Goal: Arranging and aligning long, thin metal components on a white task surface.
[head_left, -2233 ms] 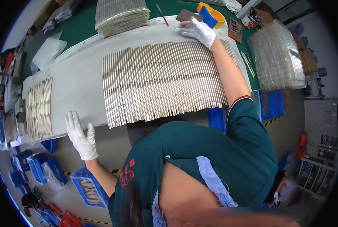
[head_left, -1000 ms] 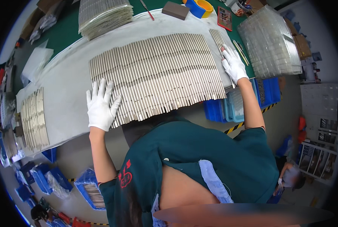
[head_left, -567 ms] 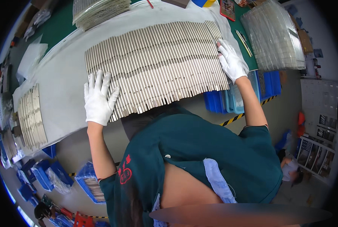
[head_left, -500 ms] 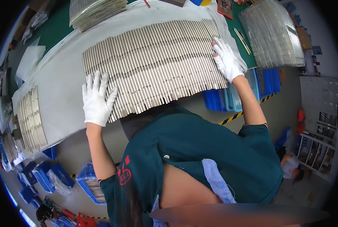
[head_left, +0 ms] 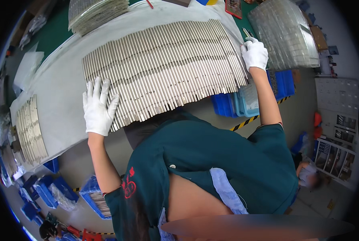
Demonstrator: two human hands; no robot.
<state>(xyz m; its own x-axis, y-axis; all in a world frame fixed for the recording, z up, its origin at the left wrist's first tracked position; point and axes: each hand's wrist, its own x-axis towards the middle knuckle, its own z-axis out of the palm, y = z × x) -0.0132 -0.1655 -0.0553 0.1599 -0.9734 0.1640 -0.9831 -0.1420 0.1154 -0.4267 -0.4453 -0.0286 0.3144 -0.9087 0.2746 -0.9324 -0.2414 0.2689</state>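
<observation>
Both white-gloved hands bracket the wide row of thin silvery metal rods [head_left: 163, 70] on the grey table sheet [head_left: 59, 88]: left hand [head_left: 98, 107] flat, fingers spread; right hand [head_left: 255, 54] loosely curled against the edge, probably keeping them lined up

A wide row of metal rods [head_left: 163, 68] lay side by side across the middle of the tabletop [head_left: 63, 86], their near ends overhanging its near edge. The left hand [head_left: 98, 107] lay flat on the row's left end; the right hand [head_left: 255, 53] rested at its right end. A smaller batch of rods [head_left: 31, 130] lay far left on the tabletop. A stack of rod sheets [head_left: 95, 14] sat behind the row. Clear trays [head_left: 286, 36] were piled to the right. Bins [head_left: 235, 102] stood below the tabletop, near right.
</observation>
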